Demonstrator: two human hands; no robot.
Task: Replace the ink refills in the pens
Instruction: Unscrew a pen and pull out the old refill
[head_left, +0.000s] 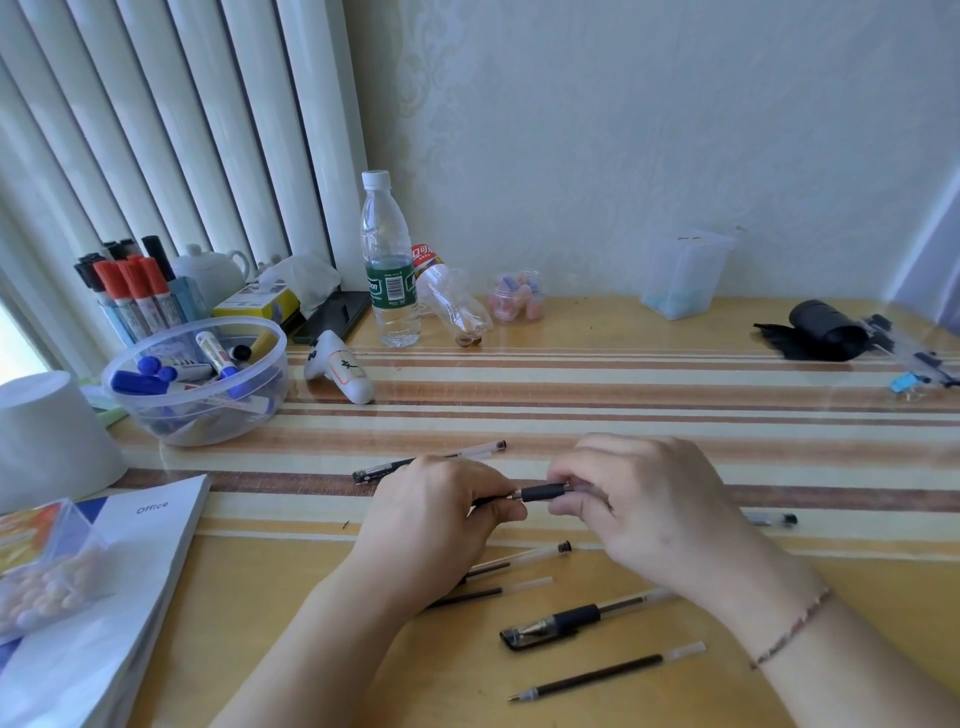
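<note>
My left hand (441, 512) and my right hand (644, 499) meet over the middle of the table. Between them is a gel pen with a black rubber grip (543, 492); my right fingers pinch the grip section, and my left fingers pinch the thin black part sticking out to the left. A capped black pen (563, 621) lies near the front. A loose refill (608, 670) lies closest to me. Two more refills (514, 584) and an empty clear barrel (540, 552) lie under my hands. Another pen (384, 469) rests behind my left hand.
A clear bowl of markers (192, 384) and a marker cup (135, 291) stand at the left. A water bottle (389, 260), a white controller (340, 371), a white roll (47, 436) and an office booklet (119, 561) are nearby. A black pouch (821, 332) lies at far right.
</note>
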